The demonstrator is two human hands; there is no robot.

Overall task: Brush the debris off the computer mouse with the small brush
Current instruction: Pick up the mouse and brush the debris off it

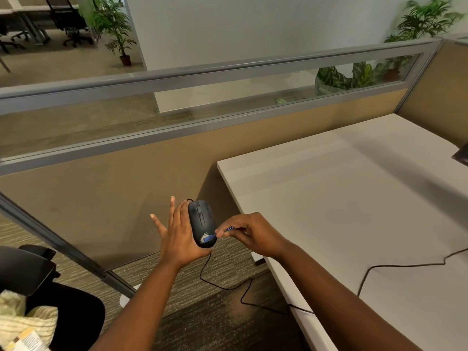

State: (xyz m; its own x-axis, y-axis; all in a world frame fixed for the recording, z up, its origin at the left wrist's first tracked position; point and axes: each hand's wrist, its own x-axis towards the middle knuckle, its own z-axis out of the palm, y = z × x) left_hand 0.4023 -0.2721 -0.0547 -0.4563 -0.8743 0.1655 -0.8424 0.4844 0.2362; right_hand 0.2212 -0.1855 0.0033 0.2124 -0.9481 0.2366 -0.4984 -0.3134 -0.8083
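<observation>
A black wired computer mouse is held in the air, left of the desk and above the carpet. My left hand cradles it from the left and underneath, with the outer fingers spread straight. A small blue brush with white bristles lies against the mouse's rear end. My right hand pinches the brush handle between thumb and fingertips. The mouse's black cable hangs down and runs to the right onto the desk.
A white desk fills the right side, with the cable trailing across it and a dark object at its far right edge. Tan cubicle partitions stand behind. A black chair sits at lower left.
</observation>
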